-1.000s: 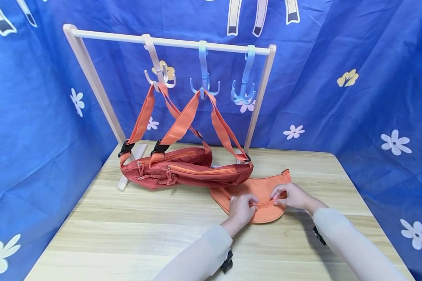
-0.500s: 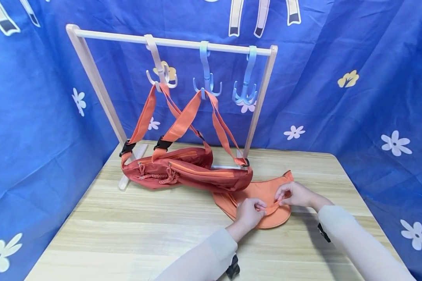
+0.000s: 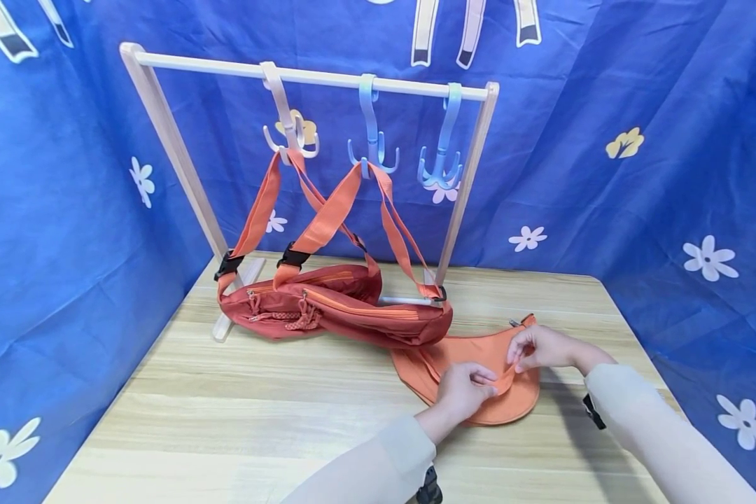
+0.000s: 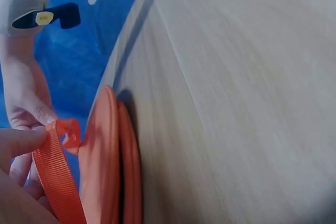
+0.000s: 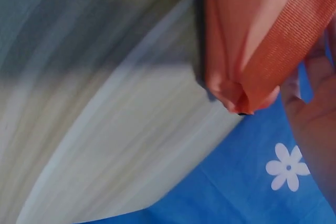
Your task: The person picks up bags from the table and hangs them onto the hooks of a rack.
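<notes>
An orange waist bag [image 3: 509,410] lies on the wooden table, its plain back panel facing up. My left hand [image 3: 461,392] pinches its orange webbing strap [image 4: 56,176] between thumb and fingers. A little farther along the same strap, my right hand [image 3: 544,348] pinches it too. In the left wrist view the strap arches above the bag's edge. The right wrist view shows the strap running down to the bag's end, with the fingertips partly cut off. One red waist bag [image 3: 409,323] hangs low, overlapping the orange bag's far left part.
A wooden rack [image 3: 183,168] carries a pinkish-white hook [image 3: 281,105], a blue hook [image 3: 368,115] and another blue hook [image 3: 444,140]. A second red waist bag [image 3: 346,278] hangs from the white hook, behind the first. Blue patterned cloth [image 3: 668,196] surrounds the table [image 3: 227,420].
Both hands have shifted right and toward me, drawing the orange bag along with the strap. More of the orange bag now shows from under the hanging red bag.
</notes>
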`<state>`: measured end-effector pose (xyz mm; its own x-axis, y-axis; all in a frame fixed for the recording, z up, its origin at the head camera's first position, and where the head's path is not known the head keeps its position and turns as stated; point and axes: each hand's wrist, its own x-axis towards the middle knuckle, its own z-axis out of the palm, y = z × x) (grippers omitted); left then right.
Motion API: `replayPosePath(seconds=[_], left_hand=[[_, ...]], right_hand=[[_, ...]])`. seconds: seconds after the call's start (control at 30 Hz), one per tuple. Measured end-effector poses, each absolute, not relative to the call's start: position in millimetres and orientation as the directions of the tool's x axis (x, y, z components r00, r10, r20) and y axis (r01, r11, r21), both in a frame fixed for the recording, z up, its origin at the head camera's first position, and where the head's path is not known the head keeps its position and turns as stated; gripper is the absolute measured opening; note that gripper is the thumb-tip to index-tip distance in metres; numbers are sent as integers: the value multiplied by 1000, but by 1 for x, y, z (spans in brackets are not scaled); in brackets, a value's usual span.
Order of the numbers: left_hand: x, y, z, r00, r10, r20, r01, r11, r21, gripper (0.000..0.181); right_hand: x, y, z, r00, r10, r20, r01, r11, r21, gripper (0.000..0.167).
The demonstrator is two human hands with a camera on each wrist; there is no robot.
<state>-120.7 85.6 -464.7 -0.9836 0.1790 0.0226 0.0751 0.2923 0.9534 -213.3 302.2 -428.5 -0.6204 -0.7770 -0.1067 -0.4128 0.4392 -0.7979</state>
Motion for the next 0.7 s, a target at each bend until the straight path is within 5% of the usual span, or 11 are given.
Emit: replayPosePath(seconds=[0.7], left_hand=[[-106, 103, -424, -968, 251, -5, 23, 108, 994, 14]], right_hand=[[-208, 319, -375, -458, -859, -227, -288, 385, -877, 15]])
